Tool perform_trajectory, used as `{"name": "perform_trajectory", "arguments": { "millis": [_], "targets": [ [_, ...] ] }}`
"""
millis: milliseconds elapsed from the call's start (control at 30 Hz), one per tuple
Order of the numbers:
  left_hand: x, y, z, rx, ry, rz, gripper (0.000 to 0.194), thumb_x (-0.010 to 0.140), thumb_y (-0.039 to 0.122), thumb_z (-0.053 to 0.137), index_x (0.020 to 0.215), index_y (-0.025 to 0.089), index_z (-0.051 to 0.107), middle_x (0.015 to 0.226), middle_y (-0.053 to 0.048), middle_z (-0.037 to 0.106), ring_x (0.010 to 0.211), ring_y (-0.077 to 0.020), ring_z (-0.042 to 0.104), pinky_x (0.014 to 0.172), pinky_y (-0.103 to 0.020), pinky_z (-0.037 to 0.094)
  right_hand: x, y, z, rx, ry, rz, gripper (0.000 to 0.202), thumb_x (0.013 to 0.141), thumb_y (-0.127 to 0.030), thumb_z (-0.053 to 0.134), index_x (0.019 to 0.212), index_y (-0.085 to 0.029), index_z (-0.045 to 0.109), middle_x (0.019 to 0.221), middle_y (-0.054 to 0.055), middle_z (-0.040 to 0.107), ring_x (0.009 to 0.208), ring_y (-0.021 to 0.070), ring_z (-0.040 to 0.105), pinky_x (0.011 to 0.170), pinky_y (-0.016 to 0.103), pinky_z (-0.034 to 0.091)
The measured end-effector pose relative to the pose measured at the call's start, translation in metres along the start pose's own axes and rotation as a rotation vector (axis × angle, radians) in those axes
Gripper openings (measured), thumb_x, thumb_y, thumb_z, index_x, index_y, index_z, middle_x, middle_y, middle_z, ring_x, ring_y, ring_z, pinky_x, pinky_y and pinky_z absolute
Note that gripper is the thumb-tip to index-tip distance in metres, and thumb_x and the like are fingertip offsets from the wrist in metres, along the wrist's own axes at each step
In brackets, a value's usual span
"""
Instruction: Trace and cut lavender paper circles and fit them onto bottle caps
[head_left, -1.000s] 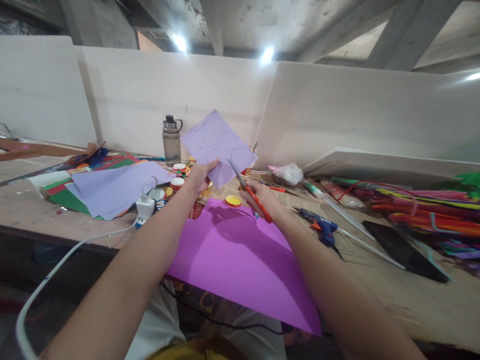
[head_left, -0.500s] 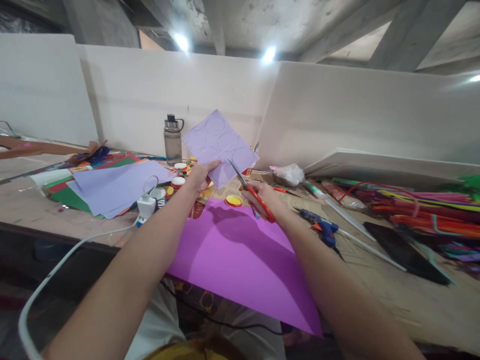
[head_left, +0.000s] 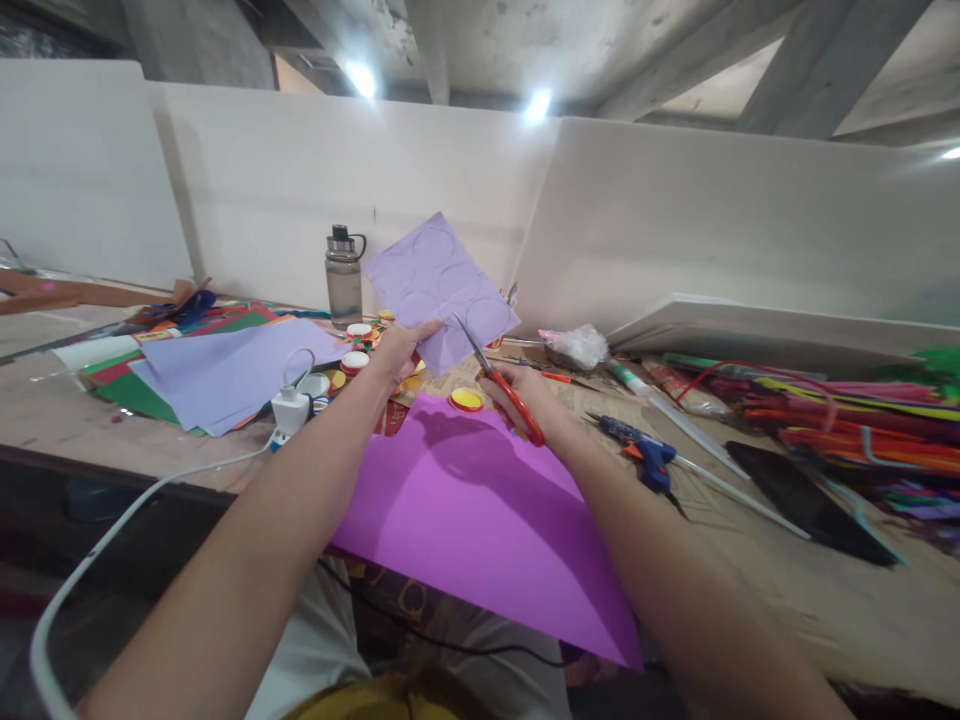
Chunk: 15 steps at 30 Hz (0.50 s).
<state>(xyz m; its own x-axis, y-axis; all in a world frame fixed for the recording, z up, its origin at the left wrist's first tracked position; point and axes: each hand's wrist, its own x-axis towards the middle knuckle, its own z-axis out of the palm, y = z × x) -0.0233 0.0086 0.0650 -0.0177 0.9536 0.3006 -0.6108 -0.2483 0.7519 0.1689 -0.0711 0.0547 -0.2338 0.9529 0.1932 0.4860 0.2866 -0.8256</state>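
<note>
A light purple sheet [head_left: 442,275] marked with several circle outlines is pinched at its lower left edge by my left hand [head_left: 397,352]. My right hand [head_left: 525,395] is closed around the red handles of a pair of scissors [head_left: 525,410]. Their metal blades point up and left, at the sheet's lower part; whether they touch the paper I cannot tell. Below both hands lies a large bright purple sheet [head_left: 487,520], its front corner hanging over the table edge. A small yellow pot with a red rim [head_left: 466,399] stands at its far edge.
Left are stacked coloured papers [head_left: 225,365], a white plug [head_left: 290,408] with its cable, and a water bottle [head_left: 344,280]. A glue gun [head_left: 641,450], a black tablet-like object [head_left: 810,505] and colourful craft strips [head_left: 862,425] lie right.
The light purple sheet has tilted slightly, its top corner a little higher and farther right. Both hands keep their hold and have barely moved.
</note>
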Motion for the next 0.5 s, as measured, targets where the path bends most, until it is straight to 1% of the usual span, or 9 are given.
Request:
{"name": "perform_trajectory", "arguments": {
  "millis": [133,233,367,500],
  "targets": [
    [-0.0004,0.0023,0.0003,-0.020,0.047,-0.056,0.061,0.063,0.000,0.078,0.118,0.022,0.069,0.102,-0.006,0.077,0.098,-0.0239,0.073,0.094,-0.039,0.057,-0.0030,-0.0068,0.0009,0.009,0.001,0.052,0.012,0.088,-0.031,0.053,0.083,-0.021,0.056,0.047,-0.007,0.045,0.033,0.0096,0.043,0.033,0.019,0.029],
    [0.0002,0.0029,-0.0006,-0.020,0.049,-0.067,0.060,0.063,0.000,0.078,0.117,0.023,0.070,0.104,-0.006,0.077,0.100,-0.0248,0.072,0.096,-0.040,0.057,-0.0039,-0.0086,0.0007,0.008,0.009,0.072,0.011,0.087,-0.031,0.053,0.084,-0.021,0.056,0.045,-0.007,0.043,0.031,0.0099,0.041,0.031,0.020,0.028],
    [0.0014,0.0028,-0.0026,0.018,0.030,-0.066,0.056,0.065,0.003,0.078,0.117,0.021,0.070,0.103,-0.007,0.077,0.101,-0.0252,0.072,0.096,-0.040,0.057,-0.0024,-0.0061,-0.0004,0.032,0.004,0.057,0.010,0.086,-0.031,0.055,0.083,-0.022,0.056,0.044,-0.007,0.042,0.031,0.0103,0.041,0.030,0.020,0.030],
    [0.0012,0.0037,-0.0032,0.034,0.040,-0.079,0.060,0.063,0.005,0.081,0.120,0.018,0.069,0.102,-0.009,0.077,0.102,-0.0271,0.072,0.097,-0.042,0.057,-0.0006,-0.0017,-0.0039,0.025,-0.020,0.023,0.014,0.085,-0.033,0.056,0.077,-0.022,0.054,0.047,-0.006,0.044,0.034,0.0100,0.042,0.031,0.021,0.032]
  ]
}}
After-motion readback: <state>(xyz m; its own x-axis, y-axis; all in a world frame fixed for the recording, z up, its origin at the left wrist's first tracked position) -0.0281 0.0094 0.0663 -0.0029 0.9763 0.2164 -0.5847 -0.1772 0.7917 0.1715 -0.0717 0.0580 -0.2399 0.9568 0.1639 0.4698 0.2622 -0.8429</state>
